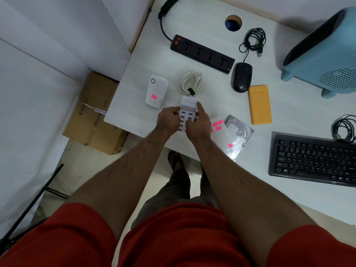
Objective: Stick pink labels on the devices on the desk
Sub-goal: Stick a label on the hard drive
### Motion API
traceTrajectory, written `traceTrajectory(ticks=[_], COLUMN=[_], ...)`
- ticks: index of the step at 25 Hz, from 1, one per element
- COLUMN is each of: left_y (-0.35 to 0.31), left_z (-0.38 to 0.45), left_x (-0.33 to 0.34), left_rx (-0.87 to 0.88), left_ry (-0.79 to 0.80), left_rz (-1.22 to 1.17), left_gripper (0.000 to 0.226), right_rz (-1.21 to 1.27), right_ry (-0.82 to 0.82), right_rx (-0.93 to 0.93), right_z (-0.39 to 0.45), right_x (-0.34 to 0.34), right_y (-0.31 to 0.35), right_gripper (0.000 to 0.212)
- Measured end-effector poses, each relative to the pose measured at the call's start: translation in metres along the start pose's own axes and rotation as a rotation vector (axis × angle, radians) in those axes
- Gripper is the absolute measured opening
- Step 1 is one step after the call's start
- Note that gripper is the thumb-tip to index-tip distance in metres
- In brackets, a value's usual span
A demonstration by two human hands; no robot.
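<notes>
Holding the white charger [187, 112] at the desk's [250, 151] near edge, the left hand [168, 118] and right hand [198, 124] curl their fingers around its sides. It looks rigid and light, best gripped by the edges. Pink labels [218, 124] lie just right; farther left, a white plug [155, 91] already wears one.

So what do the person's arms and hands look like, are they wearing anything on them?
Both forearms are bare from the short red sleeves down, with visible hair. The left hand and right hand wear no gloves, and no watch, bracelet or ring shows on either. The red sleeves belong to a loose T-shirt that fills the bottom of the head view.
</notes>
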State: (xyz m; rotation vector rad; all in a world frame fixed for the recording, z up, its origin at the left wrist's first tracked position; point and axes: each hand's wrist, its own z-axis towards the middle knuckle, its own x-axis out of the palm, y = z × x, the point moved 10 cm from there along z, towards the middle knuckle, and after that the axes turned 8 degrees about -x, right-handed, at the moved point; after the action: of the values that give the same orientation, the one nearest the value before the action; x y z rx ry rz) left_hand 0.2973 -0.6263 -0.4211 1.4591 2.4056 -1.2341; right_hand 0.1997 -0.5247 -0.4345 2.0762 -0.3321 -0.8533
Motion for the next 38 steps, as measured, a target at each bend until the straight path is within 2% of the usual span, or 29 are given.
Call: traceTrajectory(ticks=[3, 5, 8, 10, 14, 18, 21, 24, 28, 31, 34, 38], left_y=[0.003, 0.005, -0.009, -0.023, -0.055, -0.066, -0.066, -0.071, -0.063, -0.065, -0.079, -0.101], left_z=[0.003, -0.004, -0.021, -0.032, -0.038, -0.036, -0.035, -0.033, -0.03, -0.037, -0.047, -0.064], left_x=[0.005, 0.005, -0.006, -0.003, 0.042, 0.103, 0.13, 0.131, 0.122, 0.108, 0.092, 0.077], left_rx=[-0.026, -0.047, 0.059, 0.16, 0.332, 0.341, 0.389, 0.427, 0.329, 0.296, 0.314, 0.424], left_ry=[0.066, 0.05, -0.152, -0.211, -0.07, 0.111, 0.124, 0.037, 0.027, -0.037, -0.083, -0.111], left_rz=[0.022, 0.028, 0.157, 0.187, 0.263, 0.415, 0.612, 0.721, 0.54, 0.336, 0.249, 0.186], left_gripper=[0.041, 0.04, 0.037, 0.032, 0.027, 0.038, 0.035, 0.037, 0.05, 0.039, 0.027, 0.019], right_rz=[0.01, 0.047, 0.016, -0.028, -0.203, -0.498, -0.548, -0.469, -0.145, 0.106, 0.382, 0.653], right_ry=[0.027, 0.014, -0.053, -0.092, -0.158, -0.216, -0.182, -0.168, -0.188, -0.173, -0.145, -0.101], right_rx=[0.023, 0.1, 0.123, 0.096, 0.072, 0.06, 0.004, -0.014, 0.079, 0.16, 0.291, 0.362], right_z=[0.005, 0.004, -0.008, -0.013, -0.021, -0.026, -0.026, -0.022, -0.02, -0.018, -0.021, -0.029], right_x=[0.0, -0.004, -0.028, -0.052, -0.096, -0.121, -0.121, -0.119, -0.119, -0.12, -0.117, -0.114], right_y=[-0.003, -0.009, 0.0, 0.006, -0.007, -0.033, -0.042, -0.047, -0.062, -0.066, -0.065, -0.049], right_gripper=[0.082, 0.082, 0.056, 0.037, 0.035, 0.044, 0.041, 0.039, 0.039, 0.024, 0.008, 0.012])
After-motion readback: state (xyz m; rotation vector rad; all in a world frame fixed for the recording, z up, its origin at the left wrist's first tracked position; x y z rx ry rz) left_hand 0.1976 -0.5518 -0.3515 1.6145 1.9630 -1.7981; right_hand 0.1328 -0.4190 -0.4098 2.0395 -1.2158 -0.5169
